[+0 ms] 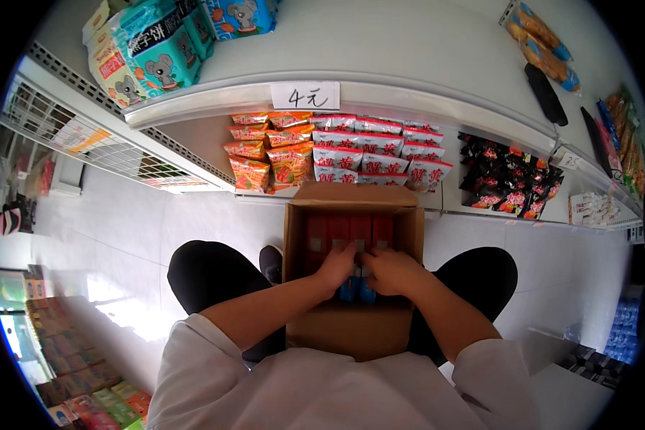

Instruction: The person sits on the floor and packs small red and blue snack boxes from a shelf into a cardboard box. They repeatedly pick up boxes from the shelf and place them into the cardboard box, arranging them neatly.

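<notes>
An open cardboard box [349,333] stands between my knees, below the shelf edge. Inside it, several red packages [349,228] are lined up towards the far wall, and blue packages [358,290] lie nearer me. My left hand [337,267] reaches into the box from the left, its fingertips beside the red packages. My right hand [392,270] reaches in from the right, fingers bent over the blue packages. The two hands are close together, and their fingertips are partly hidden in shadow, so a grip on any package cannot be made out.
A lower shelf holds orange snack bags [290,161], white-and-red snack bags [381,153] and black snack bags [508,174]. Above, a shelf edge [435,97] with a handwritten price card [306,97] juts out; teal biscuit packs [164,59] stand upper left. A wire rack [102,145] is at left.
</notes>
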Demonstrator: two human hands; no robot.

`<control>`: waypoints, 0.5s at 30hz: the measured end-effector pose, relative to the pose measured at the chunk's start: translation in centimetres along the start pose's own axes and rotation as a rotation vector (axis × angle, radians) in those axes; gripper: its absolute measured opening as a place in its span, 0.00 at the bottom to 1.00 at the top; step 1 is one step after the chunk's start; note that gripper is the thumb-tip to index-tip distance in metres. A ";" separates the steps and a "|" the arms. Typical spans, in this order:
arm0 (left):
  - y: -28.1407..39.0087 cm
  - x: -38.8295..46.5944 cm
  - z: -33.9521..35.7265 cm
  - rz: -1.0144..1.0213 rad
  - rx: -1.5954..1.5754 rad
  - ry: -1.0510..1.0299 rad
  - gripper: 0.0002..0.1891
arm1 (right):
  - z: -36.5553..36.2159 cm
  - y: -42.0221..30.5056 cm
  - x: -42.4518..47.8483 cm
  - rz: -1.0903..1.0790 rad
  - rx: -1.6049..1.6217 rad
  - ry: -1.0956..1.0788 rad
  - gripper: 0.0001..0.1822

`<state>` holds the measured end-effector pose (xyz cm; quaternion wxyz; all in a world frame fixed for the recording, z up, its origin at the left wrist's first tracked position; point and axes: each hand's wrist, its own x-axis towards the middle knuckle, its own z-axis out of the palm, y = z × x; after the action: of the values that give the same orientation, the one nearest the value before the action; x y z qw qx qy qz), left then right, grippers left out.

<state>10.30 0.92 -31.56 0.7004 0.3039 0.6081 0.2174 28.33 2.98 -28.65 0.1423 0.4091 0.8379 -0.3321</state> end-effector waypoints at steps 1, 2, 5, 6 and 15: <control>0.9 -0.6 0.2 0.020 -0.017 0.014 0.25 | -0.3 -0.1 -0.1 0.008 -0.026 -0.001 0.28; 1.3 -0.9 0.2 0.050 -0.006 0.022 0.24 | -0.8 -0.3 -0.2 0.016 -0.052 -0.001 0.29; 3.1 -1.6 -0.2 0.203 0.055 -0.005 0.20 | -1.5 -0.7 -0.8 0.001 -0.064 0.042 0.30; 4.0 -2.0 -0.6 0.298 0.092 -0.056 0.19 | -1.6 -0.6 -0.9 -0.007 -0.057 0.065 0.30; 28.4 -14.4 -8.7 1.452 0.233 0.514 0.11 | -2.1 -1.0 -0.5 0.009 -0.070 0.018 0.25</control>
<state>1.22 13.08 -2.21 0.1832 0.6376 0.4190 0.6200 27.91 3.60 -26.39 0.1506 0.4106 0.8484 -0.2982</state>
